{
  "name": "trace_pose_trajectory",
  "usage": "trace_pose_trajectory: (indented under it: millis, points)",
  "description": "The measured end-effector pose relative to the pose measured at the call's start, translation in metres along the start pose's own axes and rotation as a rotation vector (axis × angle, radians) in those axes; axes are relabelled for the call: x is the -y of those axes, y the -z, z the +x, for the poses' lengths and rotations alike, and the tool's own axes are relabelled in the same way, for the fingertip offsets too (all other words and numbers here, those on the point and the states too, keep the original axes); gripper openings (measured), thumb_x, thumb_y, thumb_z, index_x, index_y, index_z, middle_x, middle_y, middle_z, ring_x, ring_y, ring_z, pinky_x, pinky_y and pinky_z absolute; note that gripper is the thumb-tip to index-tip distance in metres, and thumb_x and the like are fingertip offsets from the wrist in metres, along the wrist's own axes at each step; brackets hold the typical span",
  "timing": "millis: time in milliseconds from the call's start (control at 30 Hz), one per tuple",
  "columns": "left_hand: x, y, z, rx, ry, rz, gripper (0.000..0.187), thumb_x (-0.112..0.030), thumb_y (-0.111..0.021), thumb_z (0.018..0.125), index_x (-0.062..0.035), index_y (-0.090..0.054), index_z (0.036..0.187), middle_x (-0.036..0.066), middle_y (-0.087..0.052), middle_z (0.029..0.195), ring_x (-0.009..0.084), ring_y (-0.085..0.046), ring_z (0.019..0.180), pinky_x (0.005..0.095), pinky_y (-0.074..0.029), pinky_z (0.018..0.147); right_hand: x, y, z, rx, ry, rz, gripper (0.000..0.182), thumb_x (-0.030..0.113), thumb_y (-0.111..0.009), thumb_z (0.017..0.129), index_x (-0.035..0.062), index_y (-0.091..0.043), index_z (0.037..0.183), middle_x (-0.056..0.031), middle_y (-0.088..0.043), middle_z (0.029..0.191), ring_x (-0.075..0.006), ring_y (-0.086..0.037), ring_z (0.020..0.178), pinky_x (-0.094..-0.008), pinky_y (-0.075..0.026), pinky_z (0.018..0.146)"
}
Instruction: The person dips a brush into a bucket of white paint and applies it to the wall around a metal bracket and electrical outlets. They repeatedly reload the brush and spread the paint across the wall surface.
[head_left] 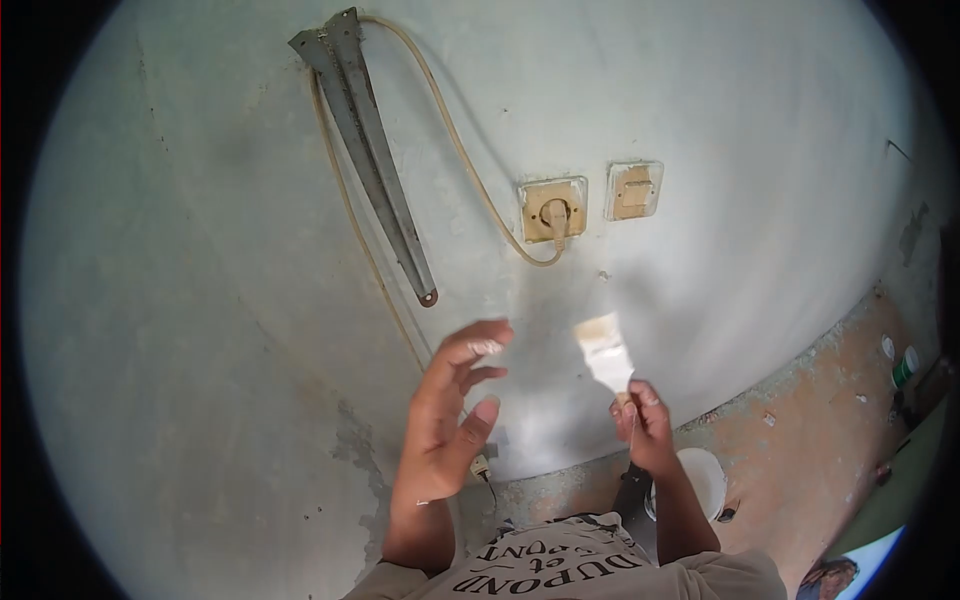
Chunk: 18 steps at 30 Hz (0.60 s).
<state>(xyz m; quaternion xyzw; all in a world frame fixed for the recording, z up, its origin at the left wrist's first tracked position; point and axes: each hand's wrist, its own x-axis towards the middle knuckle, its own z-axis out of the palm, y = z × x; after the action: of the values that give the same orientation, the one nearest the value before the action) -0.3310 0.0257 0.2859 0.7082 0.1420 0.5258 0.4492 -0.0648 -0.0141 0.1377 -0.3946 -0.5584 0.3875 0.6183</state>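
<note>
My right hand (pixel 645 425) is closed around the handle of a paintbrush (pixel 606 356). The brush points upward, with pale bristles and white paint over its ferrule. In front of the wall (pixel 540 330), my left hand (pixel 455 400) is raised with its fingers curved and apart, holding nothing. White paint marks one of its fingers. Above the hands, a beige plug sits in a paint-smeared wall socket (pixel 540 222). A light switch (pixel 633 191) is fixed to the right of it.
A grey metal bracket (pixel 375 160) hangs on the wall, with a beige cable (pixel 445 110) looped behind its top. A white bucket (pixel 703 482) stands on the floor by my right arm. At the far right lies a green-and-white container (pixel 905 367) among small debris.
</note>
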Motion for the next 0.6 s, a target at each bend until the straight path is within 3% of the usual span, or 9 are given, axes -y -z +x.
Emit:
trace_pose_trajectory:
  millis: [133, 167, 200, 233, 267, 300, 333, 400, 600]
  points:
    - [-0.022, -0.003, 0.027, -0.115, -0.013, 0.111, 0.047, -0.004, -0.053, 0.092, -0.0057, -0.047, 0.138, 0.018, -0.04, 0.15, 0.031, -0.042, 0.139, 0.0438, -0.038, 0.106, -0.036, -0.013, -0.002, 0.042, 0.053, -0.137, 0.028, 0.016, -0.047, 0.106, -0.0011, -0.053, 0.127, -0.0004, -0.055, 0.087, -0.0038, -0.045, 0.068, -0.0213, -0.042, 0.065]
    - [-0.025, -0.005, 0.033, -0.12, 0.009, 0.176, 0.048, -0.003, -0.053, 0.091, -0.0056, -0.046, 0.139, 0.018, -0.04, 0.15, 0.031, -0.042, 0.139, 0.0436, -0.039, 0.105, -0.039, -0.017, 0.002, 0.06, 0.099, -0.234, 0.029, 0.009, -0.051, 0.103, -0.0023, -0.054, 0.129, -0.0068, -0.06, 0.092, -0.0106, -0.053, 0.072, -0.0252, -0.045, 0.068]
    - [-0.029, -0.006, 0.039, -0.125, 0.033, 0.241, 0.049, -0.001, -0.053, 0.091, -0.0056, -0.046, 0.139, 0.019, -0.039, 0.15, 0.0309, -0.042, 0.139, 0.0433, -0.039, 0.105, -0.041, -0.025, 0.008, 0.073, 0.096, -0.228, 0.029, 0.009, -0.051, 0.103, -0.0023, -0.054, 0.129, -0.0068, -0.06, 0.092, -0.0106, -0.053, 0.072, -0.0252, -0.045, 0.068]
    - [-0.032, -0.016, 0.046, -0.205, 0.042, 0.299, 0.047, -0.008, -0.049, 0.091, -0.0028, -0.046, 0.138, 0.022, -0.038, 0.151, 0.0324, -0.055, 0.127, 0.0391, -0.046, 0.092, -0.042, -0.034, 0.016, 0.051, 0.214, -0.304, 0.032, 0.007, -0.052, 0.101, -0.002, -0.053, 0.132, -0.0098, -0.06, 0.092, -0.0143, -0.054, 0.075, -0.0267, -0.046, 0.07]
    - [-0.034, -0.021, 0.053, -0.215, 0.047, 0.305, 0.047, -0.008, -0.049, 0.091, -0.0028, -0.046, 0.138, 0.022, -0.038, 0.151, 0.0324, -0.055, 0.127, 0.0391, -0.046, 0.092, -0.044, -0.041, 0.023, 0.028, 0.334, -0.379, 0.036, 0.005, -0.053, 0.099, -0.0017, -0.052, 0.134, -0.0129, -0.061, 0.093, -0.018, -0.056, 0.077, -0.0282, -0.047, 0.072]
    - [-0.036, -0.025, 0.059, -0.225, 0.1, 0.301, 0.05, -0.007, -0.05, 0.092, -0.0021, -0.043, 0.141, 0.022, -0.036, 0.153, 0.0299, -0.059, 0.119, 0.0354, -0.046, 0.087, -0.046, -0.046, 0.027, 0.043, 0.297, -0.412, 0.044, -0.004, -0.056, 0.093, -0.0009, -0.052, 0.136, -0.0171, -0.059, 0.096, -0.0239, -0.058, 0.077, -0.03, -0.048, 0.072]
    - [-0.037, -0.029, 0.064, -0.236, 0.152, 0.295, 0.053, -0.006, -0.051, 0.093, -0.0015, -0.039, 0.144, 0.021, -0.034, 0.154, 0.0273, -0.063, 0.112, 0.0316, -0.047, 0.081, -0.048, -0.053, 0.032, 0.055, 0.296, -0.408, 0.044, -0.004, -0.056, 0.093, -0.0009, -0.052, 0.136, -0.0171, -0.059, 0.096, -0.0239, -0.058, 0.077, -0.03, -0.048, 0.072]
    - [-0.029, -0.038, 0.077, -0.275, 0.168, 0.329, 0.054, -0.005, -0.052, 0.093, -0.0001, -0.036, 0.145, 0.021, -0.035, 0.152, 0.0253, -0.065, 0.107, 0.0295, -0.047, 0.078, -0.049, -0.07, 0.046, 0.008, 0.397, -0.408, 0.049, -0.007, -0.059, 0.09, 0.0003, -0.05, 0.138, -0.0193, -0.058, 0.099, -0.0329, -0.063, 0.082, -0.0358, -0.052, 0.073]
    - [-0.01, -0.055, 0.105, -0.411, 0.149, 0.356, 0.049, -0.004, -0.054, 0.093, 0.0054, -0.035, 0.138, 0.021, -0.037, 0.143, 0.0215, -0.066, 0.102, 0.0319, -0.05, 0.075, -0.049, -0.111, 0.082, -0.006, 0.558, -0.436, 0.06, -0.006, -0.061, 0.09, 0.003, -0.044, 0.147, -0.0214, -0.056, 0.105, -0.0364, -0.064, 0.086, -0.0412, -0.055, 0.069]
